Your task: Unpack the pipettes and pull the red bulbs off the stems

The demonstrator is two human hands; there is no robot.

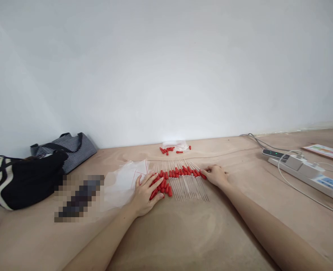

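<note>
Far left: black bag with white stripes (39, 180) on the tabletop (183, 237), grey-striped bag (83, 148) just behind it, near the wall (166, 75). Next, a pixelated dark object (80, 197), can't identify. Then flat clear plastic bags (117, 186), overlapping, red line on one, next to the left hand.

Left hand (144, 195): palm down, fingers spread and relaxed over the red bulb pile (164, 186), not clenched.

Middle: bulb row (180, 172) running rightward from the pile. Thin clear tubes (187, 188) fan out from it, one set toward the person, one toward the wall. Behind, near the wall: loose red bulbs (169, 149) by a small clear bag (180, 143).

Right hand (216, 175): thumb and forefinger pinching the end bulb (203, 174) at the row's right end.

Far right, well apart from the hands: white power strip (327, 184) with adapters (309, 166) and cables, dark unit (275, 154) with green lights at its near-left end, multicoloured card (326, 151) behind.
</note>
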